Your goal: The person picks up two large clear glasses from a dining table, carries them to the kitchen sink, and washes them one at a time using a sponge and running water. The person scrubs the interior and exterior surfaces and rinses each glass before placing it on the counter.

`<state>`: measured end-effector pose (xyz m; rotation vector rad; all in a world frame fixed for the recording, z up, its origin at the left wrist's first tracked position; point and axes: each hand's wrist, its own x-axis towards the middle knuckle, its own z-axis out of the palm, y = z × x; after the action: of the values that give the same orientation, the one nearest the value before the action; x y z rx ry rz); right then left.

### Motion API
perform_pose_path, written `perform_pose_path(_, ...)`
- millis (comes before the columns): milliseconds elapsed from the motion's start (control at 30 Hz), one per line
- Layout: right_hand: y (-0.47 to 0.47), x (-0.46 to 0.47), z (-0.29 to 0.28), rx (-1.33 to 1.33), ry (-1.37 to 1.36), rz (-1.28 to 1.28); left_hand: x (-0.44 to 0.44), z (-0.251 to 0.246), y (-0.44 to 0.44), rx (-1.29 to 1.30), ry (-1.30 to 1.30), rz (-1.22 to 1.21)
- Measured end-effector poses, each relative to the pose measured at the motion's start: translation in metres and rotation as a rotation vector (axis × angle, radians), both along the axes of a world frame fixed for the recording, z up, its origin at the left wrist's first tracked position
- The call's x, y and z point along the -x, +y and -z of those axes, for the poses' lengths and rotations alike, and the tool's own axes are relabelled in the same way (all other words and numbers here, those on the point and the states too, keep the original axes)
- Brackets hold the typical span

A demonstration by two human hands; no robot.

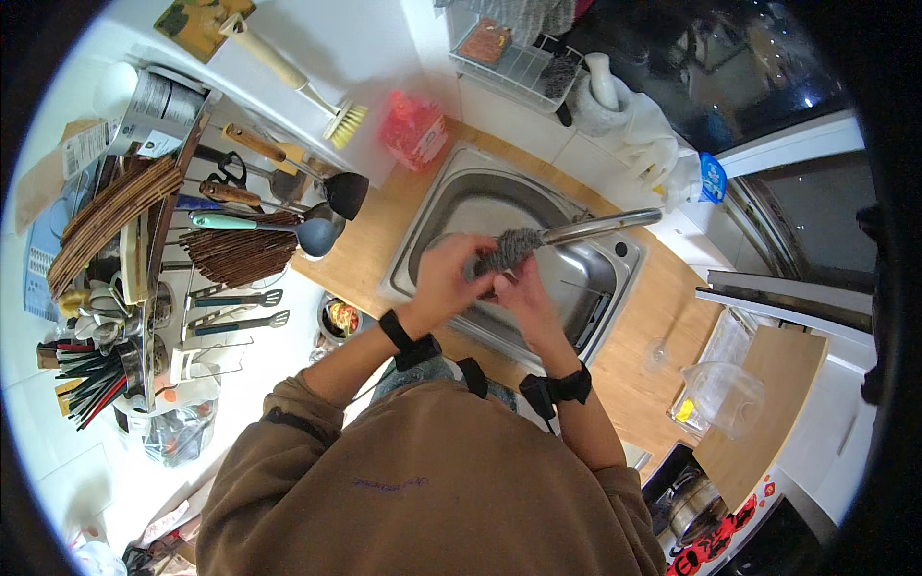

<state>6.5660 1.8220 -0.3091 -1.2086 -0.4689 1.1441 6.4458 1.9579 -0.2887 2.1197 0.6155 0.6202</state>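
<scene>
Over the stainless steel sink (497, 205), both my hands are at the spout end of a metal faucet (605, 225). A grey, fuzzy piece of cloth (517, 247) surrounds that end. My left hand (455, 277) grips the cloth's near-left end between thumb and fingers, partly blurred. From below, my right hand (524, 288) has its fingers curled against the same cloth. Its fingertips are partly hidden, and a small dark part shows between the two hands. The sink basin lies underneath, with a dark slotted strip (596, 317) at its right side.
Left of the sink hang a blue-grey ladle (315, 236) and a bamboo whisk brush (241, 255). A red plastic bag (416, 129) stands behind the sink's left corner. A stone mortar (603, 108) sits at the back. On the right counter are a wine glass (657, 351) and a clear jug (727, 396).
</scene>
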Motion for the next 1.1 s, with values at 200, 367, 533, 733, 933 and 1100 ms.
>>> perform_pose_path(200, 0.006, 0.013, 0.014, 0.271, -0.281, 0.084, 0.064, 0.034, -0.025, -0.117, 0.007, -0.056)
perform_pose_path(367, -0.011, -0.006, 0.002, 0.411, -0.665, 0.053, 0.116, 0.084, 0.003, 0.343, 0.052, -0.149)
perform_pose_path(533, 0.013, 0.008, -0.012, 0.359, -0.989, -0.115, 0.098, 0.120, 0.030, 1.036, -0.048, -0.132)
perform_pose_path(733, 0.044, 0.031, -0.013, 0.339, -1.357, -0.324, 0.089, 0.143, 0.018, 0.520, -0.040, 0.037)
perform_pose_path(933, 0.067, 0.027, 0.004, 0.314, -1.441, -0.556, 0.081, 0.151, 0.021, 0.548, -0.064, 0.085)
perform_pose_path(1100, 0.076, 0.026, 0.037, 0.330, -1.516, -0.741, 0.080, 0.158, 0.010, 1.199, -0.048, -0.058)
